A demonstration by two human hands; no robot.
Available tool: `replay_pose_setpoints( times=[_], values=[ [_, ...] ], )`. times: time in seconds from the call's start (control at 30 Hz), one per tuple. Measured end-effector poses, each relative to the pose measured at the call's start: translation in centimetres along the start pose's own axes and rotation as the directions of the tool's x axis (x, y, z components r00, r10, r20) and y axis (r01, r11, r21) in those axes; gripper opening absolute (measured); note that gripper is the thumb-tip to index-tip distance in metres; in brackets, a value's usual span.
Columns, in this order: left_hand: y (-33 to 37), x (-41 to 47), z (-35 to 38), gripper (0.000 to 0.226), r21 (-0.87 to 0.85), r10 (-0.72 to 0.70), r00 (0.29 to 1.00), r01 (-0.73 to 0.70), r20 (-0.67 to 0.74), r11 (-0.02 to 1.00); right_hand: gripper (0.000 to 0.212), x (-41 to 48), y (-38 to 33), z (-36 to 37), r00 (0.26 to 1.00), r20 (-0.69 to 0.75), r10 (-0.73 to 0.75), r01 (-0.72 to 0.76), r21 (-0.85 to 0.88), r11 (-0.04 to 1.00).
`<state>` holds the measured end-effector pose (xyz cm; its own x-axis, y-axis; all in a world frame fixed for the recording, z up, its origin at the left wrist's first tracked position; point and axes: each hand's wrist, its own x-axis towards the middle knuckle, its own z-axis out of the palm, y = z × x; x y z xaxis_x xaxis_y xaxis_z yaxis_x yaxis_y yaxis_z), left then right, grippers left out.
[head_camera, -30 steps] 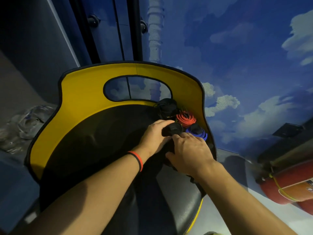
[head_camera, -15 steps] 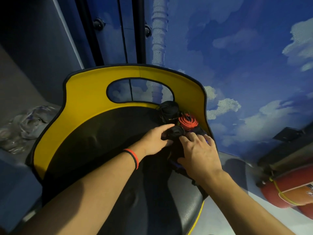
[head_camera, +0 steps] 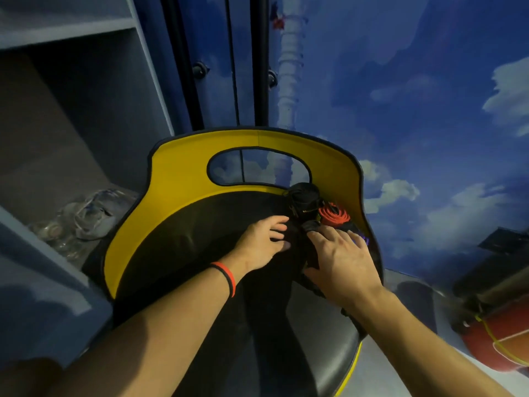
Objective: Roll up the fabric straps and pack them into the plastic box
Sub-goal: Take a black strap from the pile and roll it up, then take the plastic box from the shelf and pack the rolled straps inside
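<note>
Right hand (head_camera: 340,259) has slid forward onto the blue roll (head_camera: 362,239), fingers spread, pressing. Left hand (head_camera: 262,243) has backed off, fingers loose, holding nothing. Red roll (head_camera: 334,216) and black roll (head_camera: 304,200) sit on the chair seat (head_camera: 177,239). Probably packing them together; box not discernible.

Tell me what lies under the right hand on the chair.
Under the right hand, only a sliver of blue fabric strap and a dark fabric edge peek out past the fingers. The palm covers everything else beneath it.
</note>
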<state>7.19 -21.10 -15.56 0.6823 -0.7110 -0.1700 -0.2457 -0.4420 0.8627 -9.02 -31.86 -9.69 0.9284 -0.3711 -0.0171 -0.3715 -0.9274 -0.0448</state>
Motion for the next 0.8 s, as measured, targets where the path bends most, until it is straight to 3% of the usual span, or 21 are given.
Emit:
replay_pose_setpoints(
  times=[0.2, 0.4, 0.5, 0.8],
  values=[
    [2.3, -6.3, -4.8, 0.055, 0.089, 0.001, 1.0, -0.003, 0.028, 0.996, 0.072, -1.8, -3.5, -1.9, 0.998, 0.041, -0.036, 0.035, 0.039, 0.999],
    [2.9, -14.0, -12.9, 0.043, 0.191, 0.002, 0.972, 0.045, -0.236, 0.981, 0.079, -2.4, -10.4, -7.4, 0.981, 0.041, -0.187, 0.177, 0.18, 0.968],
    [3.0, -18.2, -18.8, 0.042, 0.211, 0.011, 0.939, 0.066, -0.343, 0.975, 0.08, -1.9, -15.2, -10.9, 0.97, -0.048, -0.237, 0.242, 0.197, 0.95],
    [5.7, -29.8, -34.4, 0.041, 0.261, 0.072, 0.768, 0.127, -0.636, 0.957, 0.076, 0.3, -31.6, -20.9, 0.883, -0.221, -0.414, 0.461, 0.24, 0.854]
  ],
)
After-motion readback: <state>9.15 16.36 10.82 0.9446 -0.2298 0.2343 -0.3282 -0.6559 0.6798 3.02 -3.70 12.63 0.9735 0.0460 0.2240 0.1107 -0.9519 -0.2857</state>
